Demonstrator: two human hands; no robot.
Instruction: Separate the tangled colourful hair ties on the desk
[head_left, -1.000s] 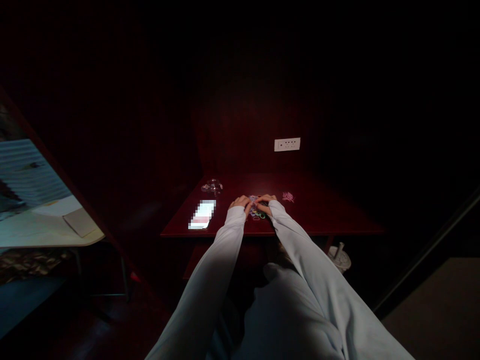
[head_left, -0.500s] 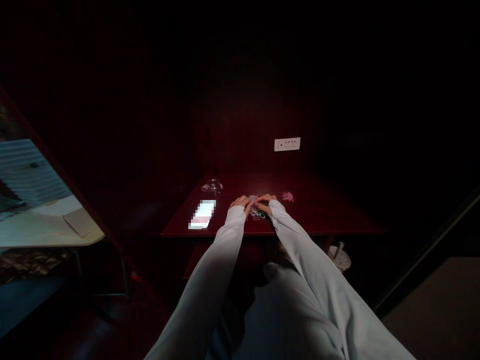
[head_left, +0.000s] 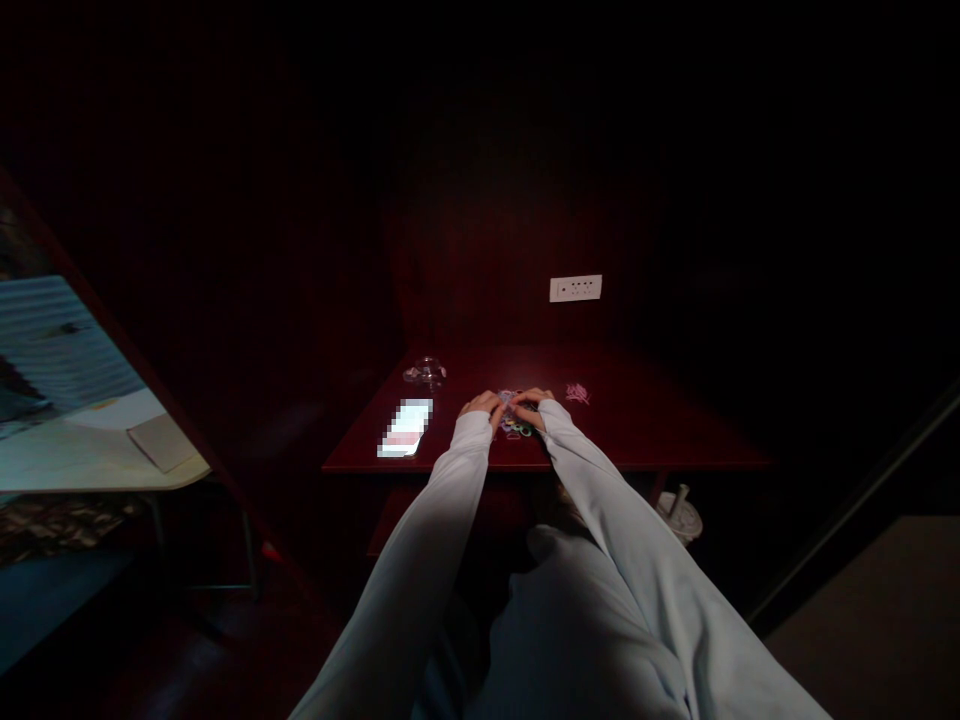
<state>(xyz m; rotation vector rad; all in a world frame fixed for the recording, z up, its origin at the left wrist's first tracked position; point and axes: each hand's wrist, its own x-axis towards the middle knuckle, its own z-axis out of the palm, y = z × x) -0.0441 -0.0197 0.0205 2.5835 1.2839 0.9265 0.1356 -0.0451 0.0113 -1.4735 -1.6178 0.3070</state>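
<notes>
A small pile of colourful loops that look like hair ties (head_left: 517, 430), with purple, yellow and green among them, lies on the dark red desk (head_left: 637, 435). My left hand (head_left: 481, 404) is at the pile's left side, its fingers curled inward. From the right, my right hand (head_left: 534, 400) reaches into the same pile with bent, closed fingers. The fingertips nearly meet over the loops; whatever they pinch is too small to make out. Beyond my right hand sits a separate heap of pink loops (head_left: 577, 393).
A phone with a lit, blurred screen (head_left: 405, 428) lies left of my hands. Behind it stands a clear container (head_left: 426, 371). A white socket (head_left: 575, 288) is on the back wall. Below the desk at right is a pale bin (head_left: 681, 518). Dark panels flank the desk.
Hardly anything differs. My hands stay over the pile with only slight finger movement, and the view has shifted a tiny amount.
</notes>
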